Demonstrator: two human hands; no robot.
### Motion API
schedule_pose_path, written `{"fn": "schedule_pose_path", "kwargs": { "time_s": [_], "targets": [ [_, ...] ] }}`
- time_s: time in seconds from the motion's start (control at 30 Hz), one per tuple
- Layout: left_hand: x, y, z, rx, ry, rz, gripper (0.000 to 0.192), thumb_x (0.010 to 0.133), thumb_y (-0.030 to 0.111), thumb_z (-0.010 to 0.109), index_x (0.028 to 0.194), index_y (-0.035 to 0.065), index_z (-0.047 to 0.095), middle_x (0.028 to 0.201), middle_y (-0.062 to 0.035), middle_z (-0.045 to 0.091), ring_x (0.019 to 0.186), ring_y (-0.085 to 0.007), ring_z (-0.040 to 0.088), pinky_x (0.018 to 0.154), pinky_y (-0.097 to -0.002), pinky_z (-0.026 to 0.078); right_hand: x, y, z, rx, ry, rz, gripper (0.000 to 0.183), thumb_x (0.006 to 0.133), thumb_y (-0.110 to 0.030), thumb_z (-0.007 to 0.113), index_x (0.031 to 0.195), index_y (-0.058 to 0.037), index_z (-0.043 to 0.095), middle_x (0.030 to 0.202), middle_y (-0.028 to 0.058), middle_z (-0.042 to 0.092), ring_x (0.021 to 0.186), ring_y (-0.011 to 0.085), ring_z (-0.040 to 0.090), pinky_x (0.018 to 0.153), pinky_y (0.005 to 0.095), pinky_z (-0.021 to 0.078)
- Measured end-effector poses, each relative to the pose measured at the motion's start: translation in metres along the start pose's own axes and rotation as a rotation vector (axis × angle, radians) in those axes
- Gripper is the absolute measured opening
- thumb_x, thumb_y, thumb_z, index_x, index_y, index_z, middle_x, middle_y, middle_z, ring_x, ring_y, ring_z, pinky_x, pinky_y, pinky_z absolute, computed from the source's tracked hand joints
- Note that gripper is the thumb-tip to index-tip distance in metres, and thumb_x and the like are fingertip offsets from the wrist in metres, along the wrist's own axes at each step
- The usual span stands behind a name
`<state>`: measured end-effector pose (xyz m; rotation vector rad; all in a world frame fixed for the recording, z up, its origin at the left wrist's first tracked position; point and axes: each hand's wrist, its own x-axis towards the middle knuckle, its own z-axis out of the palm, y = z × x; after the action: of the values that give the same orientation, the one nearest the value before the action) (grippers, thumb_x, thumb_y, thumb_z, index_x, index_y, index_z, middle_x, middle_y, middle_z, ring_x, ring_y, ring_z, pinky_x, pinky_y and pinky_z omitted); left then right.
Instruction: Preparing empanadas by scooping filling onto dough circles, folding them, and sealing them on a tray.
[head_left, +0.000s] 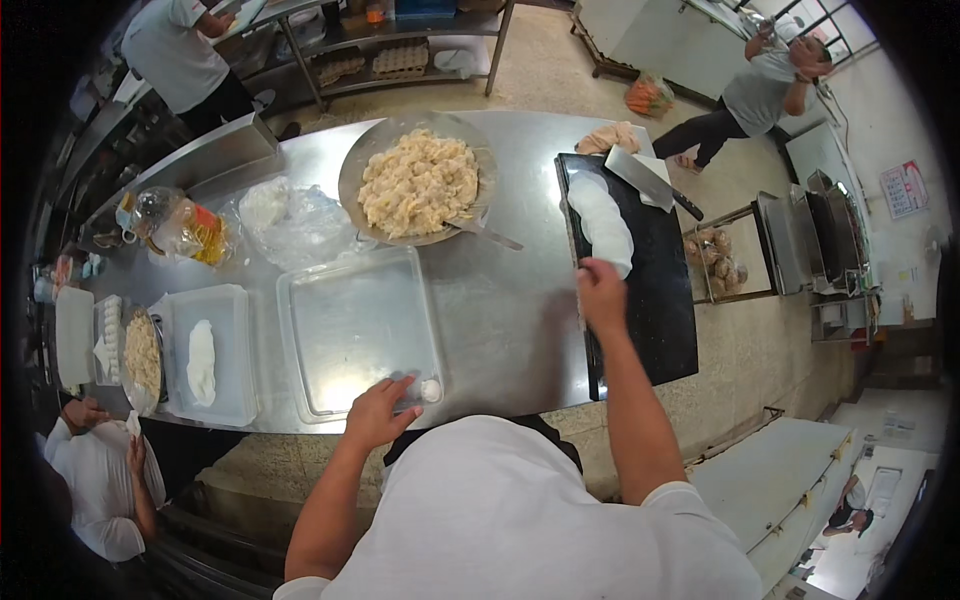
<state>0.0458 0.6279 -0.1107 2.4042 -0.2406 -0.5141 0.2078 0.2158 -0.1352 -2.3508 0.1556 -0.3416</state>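
Note:
My left hand (381, 412), fingers apart and holding nothing, rests at the near edge of a clear plastic tray (289, 360). Beside its fingertips, in the tray's near right corner, lies a small white dumpling-like ball (430, 390). My right hand (602, 289) is at the near end of a stack of thin white dough wrappers (600, 221) on a black board (652, 322); its fingers are curled, and whether they pinch a wrapper cannot be told. A large metal bowl (351, 172) of pale chunky filling (420, 184) stands beyond the tray, with a metal spatula (495, 236) in it.
A cleaver (645, 180) and a crumpled cloth (609, 138) lie at the board's far end. Left are a plastic bag (300, 225), an oil bottle (199, 229) and another tray (244, 352) holding white dough. A co-worker (105, 480) handles a wrapper at the table's left end; other people stand farther off.

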Motion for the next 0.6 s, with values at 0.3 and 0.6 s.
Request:
{"fn": "schedule_pose_path", "kwargs": {
  "time_s": [0.3, 0.6],
  "targets": [
    [0.007, 0.012, 0.008, -0.102, 0.034, -0.069, 0.049, 0.085, 0.04, 0.07, 0.122, 0.0092, 0.065, 0.094, -0.0117, 0.067, 0.082, -0.0289, 0.068, 0.074, -0.0391, 0.055, 0.101, 0.047, -0.016, -0.49, -0.057, 0.283, 0.056, 0.086, -0.031, 0.069, 0.13, 0.0005, 0.057, 0.129, 0.0239, 0.058, 0.12, 0.0419, 0.054, 0.1, 0.048, 0.0452],
    [0.001, 0.019, -0.002, -0.229, 0.204, -0.041, 0.039, 0.086, 0.023, 0.073, 0.117, 0.001, 0.066, 0.093, -0.0133, 0.066, 0.081, -0.0244, 0.067, 0.065, -0.0339, 0.053, 0.153, 0.08, -0.028, -0.244, -0.205, 0.458, 0.03, 0.077, -0.015, 0.076, 0.1, 0.0014, 0.067, 0.095, 0.0163, 0.069, 0.087, 0.0276, 0.066, 0.076, 0.0408, 0.05]
  ]
}}
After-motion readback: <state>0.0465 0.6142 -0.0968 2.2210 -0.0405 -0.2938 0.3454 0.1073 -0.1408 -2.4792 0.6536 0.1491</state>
